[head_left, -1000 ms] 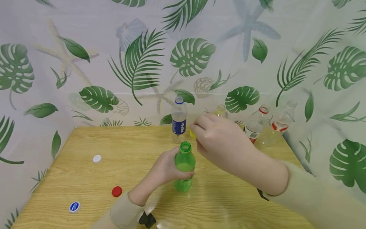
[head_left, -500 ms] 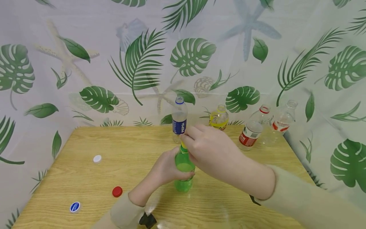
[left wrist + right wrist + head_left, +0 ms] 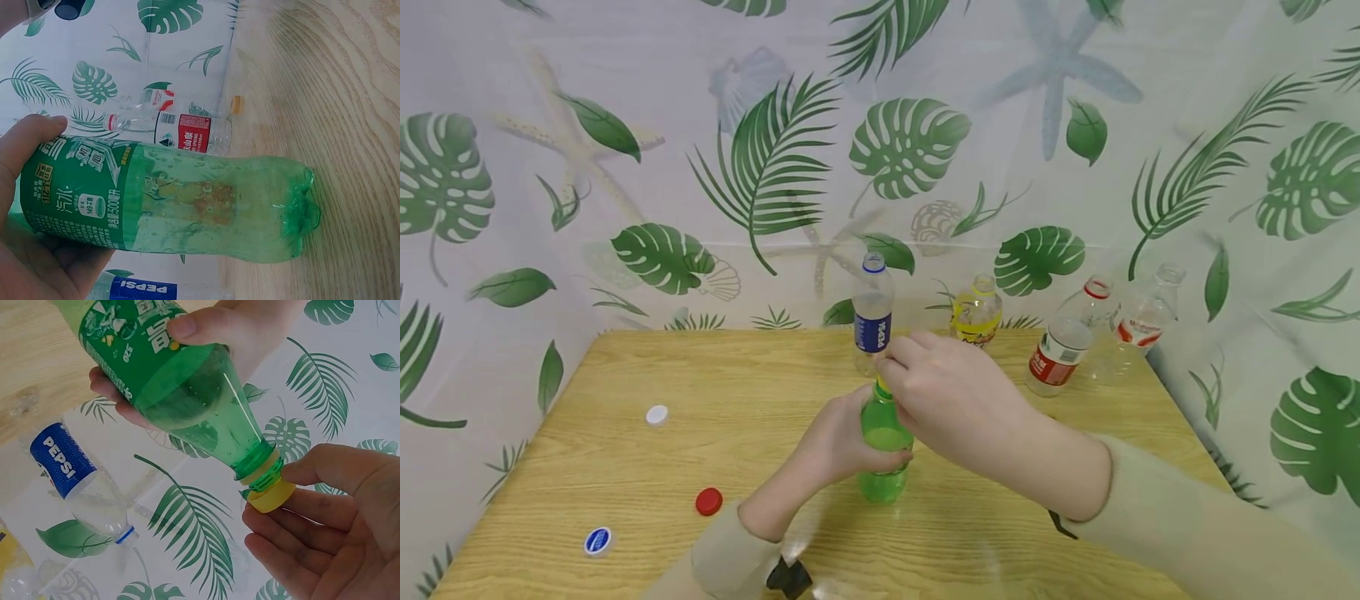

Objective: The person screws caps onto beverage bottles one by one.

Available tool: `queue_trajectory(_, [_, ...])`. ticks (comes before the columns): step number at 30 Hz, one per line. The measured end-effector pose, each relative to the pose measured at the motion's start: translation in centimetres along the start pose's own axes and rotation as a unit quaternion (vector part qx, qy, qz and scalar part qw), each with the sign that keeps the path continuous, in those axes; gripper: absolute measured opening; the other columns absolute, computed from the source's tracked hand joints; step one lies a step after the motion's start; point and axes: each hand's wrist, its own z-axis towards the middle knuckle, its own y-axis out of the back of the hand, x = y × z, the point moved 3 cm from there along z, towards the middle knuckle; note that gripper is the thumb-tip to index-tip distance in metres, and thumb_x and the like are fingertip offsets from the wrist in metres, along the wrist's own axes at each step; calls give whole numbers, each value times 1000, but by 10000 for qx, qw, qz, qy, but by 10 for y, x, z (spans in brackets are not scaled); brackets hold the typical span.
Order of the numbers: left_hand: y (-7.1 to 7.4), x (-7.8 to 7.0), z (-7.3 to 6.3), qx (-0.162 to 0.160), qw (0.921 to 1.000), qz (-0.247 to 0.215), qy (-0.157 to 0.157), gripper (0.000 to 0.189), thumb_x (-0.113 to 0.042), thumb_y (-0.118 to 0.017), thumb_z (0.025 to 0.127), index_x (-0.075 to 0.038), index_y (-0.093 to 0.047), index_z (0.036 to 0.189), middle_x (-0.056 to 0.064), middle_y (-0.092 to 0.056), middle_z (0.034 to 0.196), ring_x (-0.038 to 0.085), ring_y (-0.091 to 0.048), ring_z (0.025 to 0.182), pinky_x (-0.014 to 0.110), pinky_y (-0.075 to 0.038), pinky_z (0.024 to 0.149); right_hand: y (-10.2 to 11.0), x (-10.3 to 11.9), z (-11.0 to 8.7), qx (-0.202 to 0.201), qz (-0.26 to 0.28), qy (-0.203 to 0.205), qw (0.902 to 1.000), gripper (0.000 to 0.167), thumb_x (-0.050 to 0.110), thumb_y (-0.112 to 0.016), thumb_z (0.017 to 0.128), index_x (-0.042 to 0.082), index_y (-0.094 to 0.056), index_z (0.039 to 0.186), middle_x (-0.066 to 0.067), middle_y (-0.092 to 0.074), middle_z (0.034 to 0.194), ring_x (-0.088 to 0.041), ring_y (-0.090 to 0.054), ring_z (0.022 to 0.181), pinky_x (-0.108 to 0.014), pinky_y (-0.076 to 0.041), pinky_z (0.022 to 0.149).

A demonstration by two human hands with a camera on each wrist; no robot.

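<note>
A green plastic soda bottle (image 3: 883,437) stands upright on the wooden table. My left hand (image 3: 831,442) grips it round the label, with the thumb toward the front. Over the bottle's mouth, my right hand (image 3: 958,396) pinches a yellow cap (image 3: 273,497) between thumb and fingers. The right wrist view shows the cap at the tip of the neck, with some green thread visible above it. In the left wrist view the bottle's base (image 3: 300,209) meets the wood. From the head camera, the right fingers hide most of the cap.
Behind the hands stand uncapped bottles: a Pepsi bottle (image 3: 872,325), a yellow-labelled one (image 3: 977,312), a red-labelled one (image 3: 1056,350) and a clear one (image 3: 1138,329). A white cap (image 3: 657,415), a red cap (image 3: 708,501) and a blue-and-white cap (image 3: 598,542) lie at the left.
My right hand has come left and down, bringing the yellow cap from beside the neck onto the green bottle's mouth. The left hand keeps its grip in the same place.
</note>
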Motion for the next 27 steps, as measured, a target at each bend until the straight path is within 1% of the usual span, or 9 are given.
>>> queue_trajectory(7, [0,1,-1,-24,9999,-33,95,50,-15,-90,79,-3,-64,119,20,-77,108,38,-75,96,19,-57,73,-5,1,0,86,34,17,10000,22,1,-85,81,2,-80,102,-5,-77,99,-20,-72,87,-27,-62,71])
queue_trajectory(11, [-1,1,0,-49,10000,-19,79,51,-14,-91,79,-4,-64,120,16,-77,106,34,-75,93,19,-57,73,-4,-1,1,165,153,-4,9997,19,0,-84,81,4,-80,99,-4,-77,98,-19,-72,87,-28,-63,72])
queue_trajectory(14, [-1,1,0,-62,10000,24,70,51,-15,-91,79,-5,-64,122,12,-77,104,27,-74,90,20,-58,73,-3,-5,3,433,361,-91,9984,18,2,-85,81,7,-79,98,-1,-75,94,-18,-70,82,-28,-62,71])
queue_trajectory(17, [-1,1,-1,-63,9999,70,78,52,-16,-91,79,-6,-64,123,8,-77,104,19,-72,88,21,-58,74,-2,-8,6,757,587,-238,9951,20,6,-88,83,9,-80,102,0,-74,93,-16,-68,80,-28,-60,70])
queue_trajectory(19, [-1,1,0,-63,9999,93,80,52,-16,-91,80,-7,-64,123,6,-76,104,17,-71,87,22,-59,74,-2,-10,7,902,708,-324,9929,19,8,-88,84,10,-81,102,1,-73,92,-15,-66,78,-27,-58,69])
queue_trajectory(21, [-1,1,0,-55,9999,113,79,52,-17,-91,80,-7,-64,123,5,-76,103,15,-70,87,23,-58,75,-1,-11,8,977,769,-366,9916,17,9,-88,85,11,-80,100,2,-72,91,-14,-64,77,-26,-56,68])
queue_trajectory(24, [0,1,0,-68,9998,132,106,52,-18,-91,79,-7,-65,122,5,-76,103,13,-69,85,23,-59,74,-1,-11,10,957,765,-394,9917,12,9,-88,86,11,-79,94,3,-71,87,-13,-61,74,-25,-54,65])
queue_trajectory(27, [0,1,0,-72,9998,97,143,51,-18,-91,79,-7,-65,122,7,-76,103,15,-70,86,23,-58,73,-1,-11,11,934,704,-462,9921,11,10,-87,86,11,-76,86,4,-69,82,-13,-58,70,-24,-52,63])
